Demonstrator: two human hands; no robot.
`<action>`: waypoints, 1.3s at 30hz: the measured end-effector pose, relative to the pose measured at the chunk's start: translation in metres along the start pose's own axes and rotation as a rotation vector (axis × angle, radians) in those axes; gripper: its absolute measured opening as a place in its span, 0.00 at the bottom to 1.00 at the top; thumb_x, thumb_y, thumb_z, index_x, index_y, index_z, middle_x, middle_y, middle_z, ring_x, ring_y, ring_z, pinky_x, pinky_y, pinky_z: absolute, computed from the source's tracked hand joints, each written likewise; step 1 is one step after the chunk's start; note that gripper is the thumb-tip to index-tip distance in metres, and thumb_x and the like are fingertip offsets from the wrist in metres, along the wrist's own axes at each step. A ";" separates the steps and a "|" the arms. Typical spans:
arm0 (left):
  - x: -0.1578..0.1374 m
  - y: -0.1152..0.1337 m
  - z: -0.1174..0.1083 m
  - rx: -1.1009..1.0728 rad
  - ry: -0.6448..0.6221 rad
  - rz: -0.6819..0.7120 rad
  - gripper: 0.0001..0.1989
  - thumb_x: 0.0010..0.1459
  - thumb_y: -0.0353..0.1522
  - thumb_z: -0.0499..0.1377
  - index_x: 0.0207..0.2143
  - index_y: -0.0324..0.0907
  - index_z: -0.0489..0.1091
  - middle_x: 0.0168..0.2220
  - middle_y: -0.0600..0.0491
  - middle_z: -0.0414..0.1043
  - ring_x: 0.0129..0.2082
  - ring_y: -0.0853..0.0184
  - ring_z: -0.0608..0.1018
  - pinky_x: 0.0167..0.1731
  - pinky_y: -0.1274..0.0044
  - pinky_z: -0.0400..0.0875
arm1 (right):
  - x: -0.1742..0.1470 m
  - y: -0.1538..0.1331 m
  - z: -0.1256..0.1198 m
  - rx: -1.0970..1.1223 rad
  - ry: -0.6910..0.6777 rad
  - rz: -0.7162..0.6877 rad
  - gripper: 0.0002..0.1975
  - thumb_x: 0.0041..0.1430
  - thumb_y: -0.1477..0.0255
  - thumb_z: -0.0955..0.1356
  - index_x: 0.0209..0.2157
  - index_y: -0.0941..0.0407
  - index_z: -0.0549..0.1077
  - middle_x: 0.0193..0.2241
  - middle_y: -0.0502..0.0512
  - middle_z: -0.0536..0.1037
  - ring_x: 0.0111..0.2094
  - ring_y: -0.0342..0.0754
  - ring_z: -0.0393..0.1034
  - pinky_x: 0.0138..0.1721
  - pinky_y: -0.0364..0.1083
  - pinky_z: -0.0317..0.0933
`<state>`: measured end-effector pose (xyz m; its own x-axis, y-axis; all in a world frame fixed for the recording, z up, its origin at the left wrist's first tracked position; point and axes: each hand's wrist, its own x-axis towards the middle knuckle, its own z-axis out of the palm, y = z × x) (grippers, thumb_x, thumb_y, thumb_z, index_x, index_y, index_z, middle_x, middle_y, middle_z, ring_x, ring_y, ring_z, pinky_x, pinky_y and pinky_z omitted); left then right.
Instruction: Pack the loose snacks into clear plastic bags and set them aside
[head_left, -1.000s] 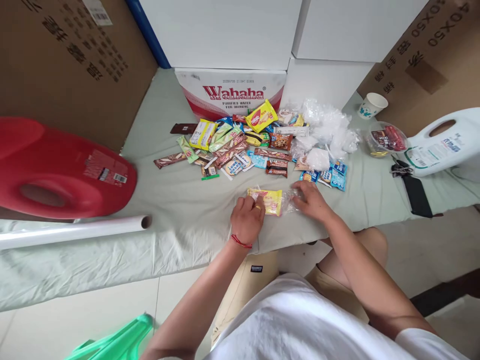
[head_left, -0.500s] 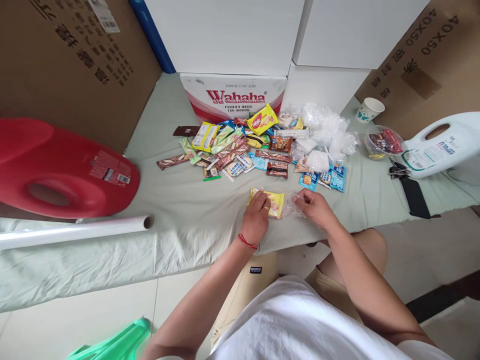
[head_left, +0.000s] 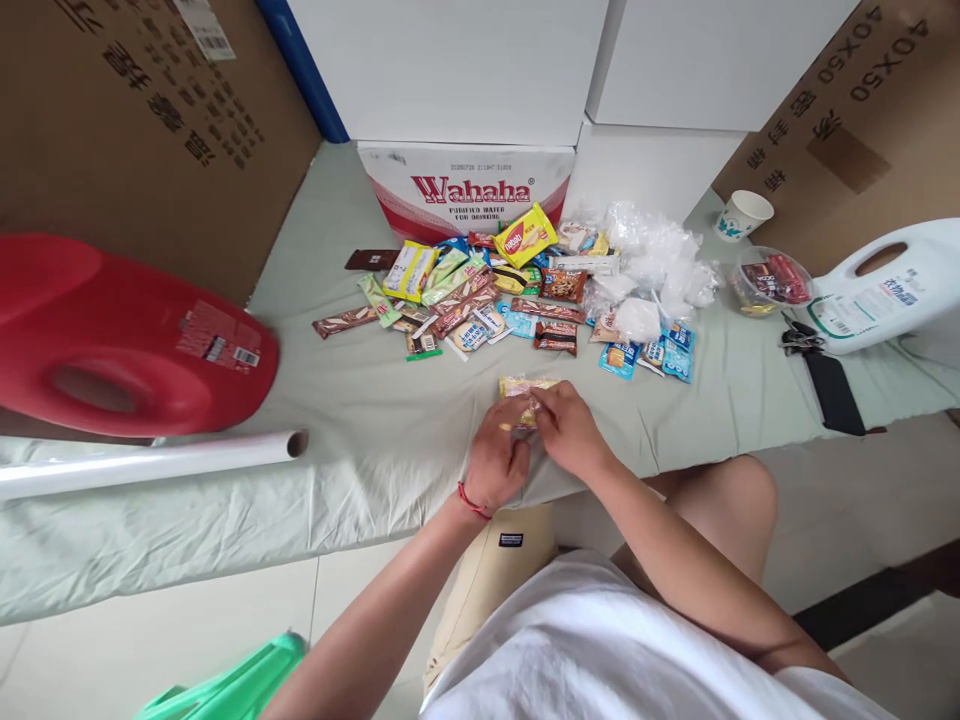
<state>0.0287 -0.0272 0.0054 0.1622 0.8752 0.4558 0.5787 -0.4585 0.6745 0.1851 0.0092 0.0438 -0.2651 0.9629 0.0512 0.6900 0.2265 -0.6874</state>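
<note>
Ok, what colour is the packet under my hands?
The packet is mostly yellow, seen best in the head view.

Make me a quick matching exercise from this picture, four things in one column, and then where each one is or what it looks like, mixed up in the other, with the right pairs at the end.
Things:
1. Yellow snack packet
2. Paper cup
3. Red plastic jug
4. Wahaha purified water box

Places and looks:
A. White, with a leaf print
B. Right behind the snack pile
C. At the left hand and right hand
D. Lying beside the white roll

Right pairs:
1-C
2-A
3-D
4-B
</note>
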 end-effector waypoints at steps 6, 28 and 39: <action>0.000 -0.002 -0.012 0.011 -0.129 0.096 0.26 0.70 0.30 0.50 0.69 0.40 0.60 0.66 0.37 0.68 0.68 0.56 0.69 0.67 0.58 0.68 | -0.026 -0.011 0.015 -0.302 -0.002 -0.063 0.24 0.67 0.76 0.63 0.62 0.55 0.71 0.47 0.65 0.74 0.49 0.60 0.68 0.51 0.56 0.69; 0.006 0.008 0.008 0.680 -0.208 0.212 0.22 0.70 0.33 0.55 0.64 0.39 0.68 0.60 0.37 0.74 0.60 0.48 0.74 0.55 0.57 0.70 | 0.047 0.052 -0.027 0.024 -0.396 -0.439 0.30 0.66 0.74 0.68 0.69 0.50 0.69 0.68 0.63 0.69 0.68 0.59 0.62 0.68 0.63 0.58; 0.025 -0.020 -0.008 0.486 -0.229 0.269 0.21 0.71 0.30 0.53 0.64 0.40 0.68 0.53 0.38 0.76 0.58 0.51 0.73 0.56 0.59 0.67 | 0.037 0.055 -0.046 1.010 -0.337 -0.033 0.26 0.57 0.69 0.74 0.58 0.42 0.79 0.70 0.48 0.67 0.75 0.55 0.52 0.74 0.60 0.48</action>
<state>0.0148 0.0022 0.0083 0.4904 0.7741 0.4003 0.7838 -0.5926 0.1857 0.2444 0.0640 0.0414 -0.5529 0.8331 -0.0159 -0.1587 -0.1240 -0.9795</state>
